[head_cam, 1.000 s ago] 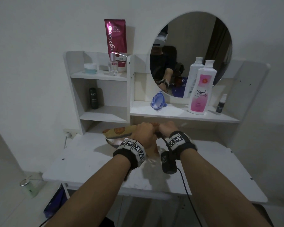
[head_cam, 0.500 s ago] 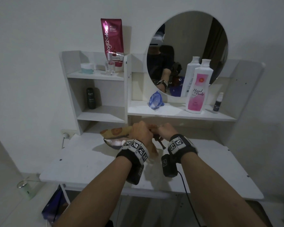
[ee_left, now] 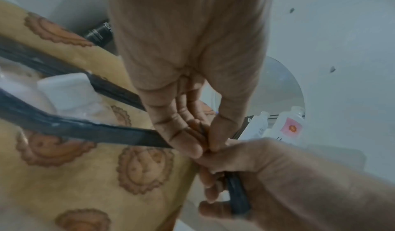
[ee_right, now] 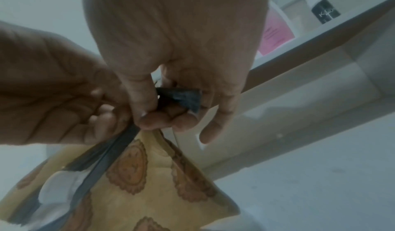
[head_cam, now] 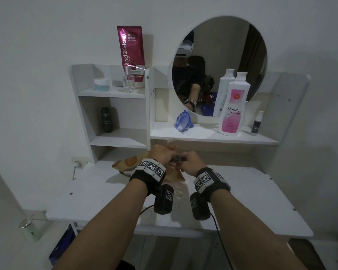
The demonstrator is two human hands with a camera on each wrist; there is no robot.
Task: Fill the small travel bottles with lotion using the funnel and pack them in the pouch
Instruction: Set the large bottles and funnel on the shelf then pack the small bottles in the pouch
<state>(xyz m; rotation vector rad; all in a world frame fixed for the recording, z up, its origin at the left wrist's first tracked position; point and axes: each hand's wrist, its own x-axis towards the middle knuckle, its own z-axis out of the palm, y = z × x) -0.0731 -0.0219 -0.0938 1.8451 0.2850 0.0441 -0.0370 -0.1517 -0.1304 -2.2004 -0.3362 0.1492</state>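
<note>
Your forearms are bare, no sleeves. Each wrist has a black band (head_cam: pixel 144 179) carrying a row of white tiles printed with black square marker codes; the other wrist's band (head_cam: pixel 209 181) matches. A black boxy camera unit (head_cam: pixel 163 199) hangs under your left wrist with a marker tile on its face, another unit (head_cam: pixel 199 208) under your right. A thin black cable (head_cam: pixel 220 240) trails from the right unit.

The head view looks forward and down over the table (head_cam: pixel 105 201) from afar; both wrist views sit close under the palms, sharing the pouch (ee_left: pixel 85 175) zipper end.
</note>
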